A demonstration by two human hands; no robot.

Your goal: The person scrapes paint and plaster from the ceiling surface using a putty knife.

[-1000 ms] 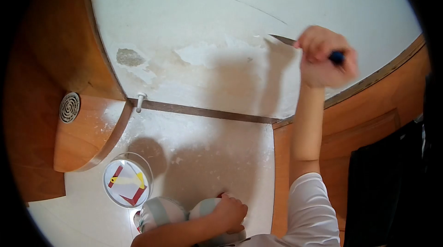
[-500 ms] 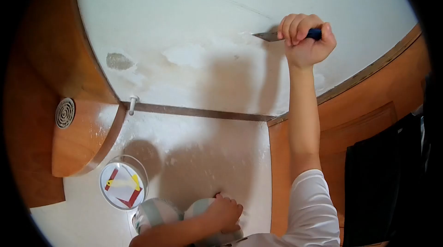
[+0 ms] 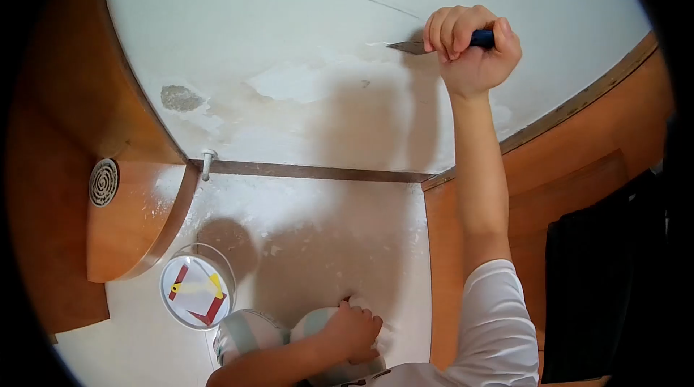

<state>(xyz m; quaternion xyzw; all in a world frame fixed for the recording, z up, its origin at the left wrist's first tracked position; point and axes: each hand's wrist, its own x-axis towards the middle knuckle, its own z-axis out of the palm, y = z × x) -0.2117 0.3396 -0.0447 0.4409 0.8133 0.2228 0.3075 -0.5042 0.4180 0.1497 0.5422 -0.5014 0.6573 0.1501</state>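
Observation:
My right hand (image 3: 473, 50) is closed around the dark blue handle of a scraper (image 3: 408, 47), high at the wall. The metal blade points left, and its tip meets the white wall (image 3: 238, 11) beside a small pale flake of coating. Below and to the left of the blade, the wall surface is patchy, with a bare white area (image 3: 289, 84) and brownish staining. Down by my knees, my left hand (image 3: 354, 330) has its fingers curled in; whatever they may hold is hidden.
A lidded white bucket (image 3: 168, 300) with a wire handle stands on the floor, left of my knees. White dust and flakes litter the floor (image 3: 289, 202). A wooden cabinet (image 3: 137, 235) is at left, wooden panelling (image 3: 564, 199) and black cloth (image 3: 593, 293) at right.
The view has shifted slightly. My right hand and the scraper appear a little higher and further left, with the blade still at the wall. My left hand stays by my knees.

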